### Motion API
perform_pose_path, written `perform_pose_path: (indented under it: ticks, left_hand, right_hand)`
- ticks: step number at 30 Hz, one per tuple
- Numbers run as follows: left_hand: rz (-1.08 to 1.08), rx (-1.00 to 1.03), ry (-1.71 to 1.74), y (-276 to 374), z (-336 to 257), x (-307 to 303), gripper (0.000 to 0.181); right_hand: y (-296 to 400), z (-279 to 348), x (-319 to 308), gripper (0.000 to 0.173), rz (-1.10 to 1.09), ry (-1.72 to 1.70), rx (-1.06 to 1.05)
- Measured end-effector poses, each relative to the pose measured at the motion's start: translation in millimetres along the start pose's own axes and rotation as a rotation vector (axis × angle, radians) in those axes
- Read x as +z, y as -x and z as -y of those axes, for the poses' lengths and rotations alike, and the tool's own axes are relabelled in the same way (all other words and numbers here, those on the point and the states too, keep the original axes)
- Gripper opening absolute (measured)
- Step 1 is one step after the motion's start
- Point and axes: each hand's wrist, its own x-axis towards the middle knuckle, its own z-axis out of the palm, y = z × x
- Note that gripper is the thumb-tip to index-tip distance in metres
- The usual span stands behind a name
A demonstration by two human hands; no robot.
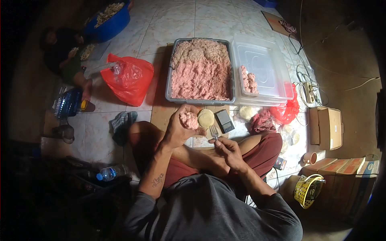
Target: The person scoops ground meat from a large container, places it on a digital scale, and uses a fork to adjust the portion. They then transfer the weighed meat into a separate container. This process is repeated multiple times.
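Note:
My left hand [174,135] cups a lump of pink minced meat [189,121] in its palm; whether a wrapper lies under it I cannot tell. In my right hand [230,151] is a metal fork [213,131], tines pointing away from me and apart from the meat. Just beyond the fork sits a stack of round pale dough wrappers [206,117]. To its right a small digital pocket scale [225,121] lies at an angle. A grey plastic tub [200,101] full of minced meat stands ahead, beside a transparent plastic box [265,64] holding several meat lumps [249,80].
A red plastic bag [129,79] stands left of the tub, and a cloth [123,123] lies by my left knee. Cables and a power strip [310,92], a cardboard box [328,128] and a yellow basket [305,192] are at right. Another person [64,57] sits far left near a blue basin [111,28].

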Motion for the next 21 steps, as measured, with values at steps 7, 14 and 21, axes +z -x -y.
perform_pose_path:
  ticks: [7, 14, 21]
  left_hand:
    - [-0.173, 0.159, -0.286, 0.1, 31.5, 22.5, 0.042]
    - [0.069, -0.026, -0.064, 12.5, 5.4, -8.1, 0.041]
    - [-0.090, 0.200, -0.617, 1.1, 34.9, 8.3, 0.051]
  right_hand:
    - [-26.2, 8.4, 40.0, 0.010, -0.308, 0.647, -0.574]
    - [4.6, 3.0, 18.8, 0.023, -0.097, 0.195, -0.221]
    - [-24.5, 7.1, 40.7, 0.015, -0.336, 0.861, -0.499]
